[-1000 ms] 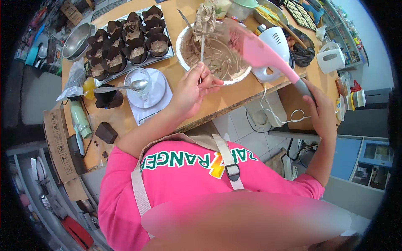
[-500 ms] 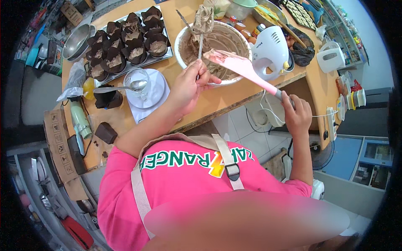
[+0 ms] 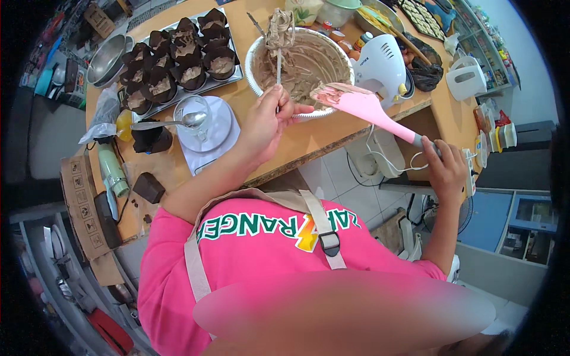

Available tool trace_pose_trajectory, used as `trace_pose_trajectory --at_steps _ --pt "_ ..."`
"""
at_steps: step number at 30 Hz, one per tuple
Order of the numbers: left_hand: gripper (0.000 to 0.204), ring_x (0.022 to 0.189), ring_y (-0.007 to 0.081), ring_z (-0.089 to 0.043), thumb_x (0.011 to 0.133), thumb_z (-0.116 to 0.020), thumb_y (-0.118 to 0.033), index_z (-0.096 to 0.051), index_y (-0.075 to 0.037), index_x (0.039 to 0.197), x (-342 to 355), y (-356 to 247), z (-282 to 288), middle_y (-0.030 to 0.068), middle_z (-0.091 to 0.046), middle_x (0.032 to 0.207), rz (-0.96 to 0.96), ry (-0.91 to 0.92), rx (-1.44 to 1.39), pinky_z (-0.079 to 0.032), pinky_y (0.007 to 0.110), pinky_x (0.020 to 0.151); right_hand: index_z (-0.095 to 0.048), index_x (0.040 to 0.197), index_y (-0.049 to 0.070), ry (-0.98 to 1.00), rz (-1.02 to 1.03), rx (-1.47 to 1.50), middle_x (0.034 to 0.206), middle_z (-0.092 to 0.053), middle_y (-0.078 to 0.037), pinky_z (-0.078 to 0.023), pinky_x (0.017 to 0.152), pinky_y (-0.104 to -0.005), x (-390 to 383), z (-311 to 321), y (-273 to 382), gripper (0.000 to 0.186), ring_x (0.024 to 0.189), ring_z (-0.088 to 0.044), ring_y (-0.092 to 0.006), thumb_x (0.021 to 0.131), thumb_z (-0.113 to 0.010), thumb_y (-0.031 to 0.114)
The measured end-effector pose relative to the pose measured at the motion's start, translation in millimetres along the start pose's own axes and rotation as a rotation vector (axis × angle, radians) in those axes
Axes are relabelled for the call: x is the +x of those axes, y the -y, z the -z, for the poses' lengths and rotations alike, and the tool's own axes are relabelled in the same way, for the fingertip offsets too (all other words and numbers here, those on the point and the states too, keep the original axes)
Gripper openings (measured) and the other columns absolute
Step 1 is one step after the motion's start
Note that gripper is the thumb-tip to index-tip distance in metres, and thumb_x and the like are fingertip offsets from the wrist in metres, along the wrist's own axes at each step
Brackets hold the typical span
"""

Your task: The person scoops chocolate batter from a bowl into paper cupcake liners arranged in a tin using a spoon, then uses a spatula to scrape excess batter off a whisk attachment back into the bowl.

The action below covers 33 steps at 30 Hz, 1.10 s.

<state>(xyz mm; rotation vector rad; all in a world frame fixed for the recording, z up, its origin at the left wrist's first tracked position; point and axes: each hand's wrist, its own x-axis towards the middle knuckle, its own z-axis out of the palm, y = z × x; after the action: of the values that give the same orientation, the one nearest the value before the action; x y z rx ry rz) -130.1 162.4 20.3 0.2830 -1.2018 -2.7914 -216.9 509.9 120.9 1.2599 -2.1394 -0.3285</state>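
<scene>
The left hand (image 3: 268, 118) was mostly closed, its thumb and fingers pinching the thin stem of a silver metal beater (image 3: 280, 29), with one finger stretched to the right by the near rim of a round white bowl with a ridged edge (image 3: 323, 113). The beater's head pointed to the far side, thickly clotted with brown mixture, over the left part of the bowl. A thin metal rod (image 3: 256, 24) slanted out beside it; what it belonged to could not be told.

The right hand (image 3: 446, 169) was curled shut around the grey handle end of a pink spatula with a broad blade (image 3: 368, 110). The blade reached left over the bowl's near right rim, its tip smeared with brown mixture; whether it touched the bowl could not be told. More of the soft brown mixture (image 3: 323, 59) coated the inside of the bowl, which stood on a light wooden table (image 3: 279, 155).

Just right of the bowl stood a white plastic hand mixer (image 3: 375, 62). Left of it, on the near side, a clear glass cup (image 3: 193, 104) sat on a flat white kitchen scale (image 3: 218, 145), a silver metal spoon (image 3: 192, 120) lying across it. Farther left, dark brown pleated paper cups (image 3: 191, 76) with brown filling stood in rows on a silver metal tray (image 3: 233, 76).
</scene>
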Motion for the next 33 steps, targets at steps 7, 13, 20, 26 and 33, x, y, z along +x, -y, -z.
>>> trace_pose_trajectory --at_steps 7,13,20,26,33 --pt "0.035 0.098 0.0257 -0.061 0.104 -0.028 -0.031 -0.038 -0.013 0.075 -2 -3 -3 -0.0034 -0.032 0.058 0.005 -0.013 0.004 -0.041 0.040 0.088 -0.066 0.115 0.023 0.074 -0.001 -0.096 0.093 -0.060 0.000 -0.047 0.066 -0.0342 -13 23 -17 0.047 0.079 -0.059 -0.0185 0.070 -0.065 0.012" --pt "0.035 0.097 0.0256 -0.060 0.104 -0.028 -0.031 -0.038 -0.014 0.075 0 -3 1 -0.0034 -0.031 0.059 0.020 0.016 0.014 -0.040 0.040 0.087 -0.065 0.117 0.021 0.048 0.000 -0.162 0.094 -0.062 -0.002 -0.047 0.067 -0.0358 -18 43 -35 0.046 0.079 -0.060 -0.0212 0.072 -0.066 0.009" --pt "0.035 0.091 0.0244 -0.059 0.104 -0.028 -0.031 -0.037 -0.014 0.074 1 -3 0 -0.0032 -0.032 0.059 0.015 0.036 0.037 -0.039 0.039 0.087 -0.062 0.121 0.011 0.086 -0.379 0.420 0.091 -0.063 -0.007 -0.047 0.070 -0.0335 5 23 -22 0.037 0.080 -0.061 -0.0226 0.084 -0.063 0.011" --pt "0.035 0.089 0.0240 -0.059 0.104 -0.027 -0.031 -0.036 -0.014 0.074 -1 -5 2 -0.0032 -0.032 0.059 -0.001 0.075 0.047 -0.039 0.039 0.089 -0.055 0.130 0.011 0.315 -0.924 1.165 0.087 -0.060 -0.002 -0.041 0.051 -0.0187 12 -5 -20 0.037 0.060 -0.049 -0.0039 0.093 -0.053 0.013" --pt "0.036 0.089 0.0238 -0.059 0.104 -0.027 -0.033 -0.036 -0.014 0.074 3 0 6 -0.0032 -0.032 0.059 -0.015 0.122 0.061 -0.040 0.040 0.091 -0.056 0.128 0.009 0.482 -1.042 1.454 0.076 -0.058 -0.001 -0.037 0.043 -0.0172 -14 -40 3 0.036 0.049 -0.047 -0.0037 0.093 -0.055 0.020"
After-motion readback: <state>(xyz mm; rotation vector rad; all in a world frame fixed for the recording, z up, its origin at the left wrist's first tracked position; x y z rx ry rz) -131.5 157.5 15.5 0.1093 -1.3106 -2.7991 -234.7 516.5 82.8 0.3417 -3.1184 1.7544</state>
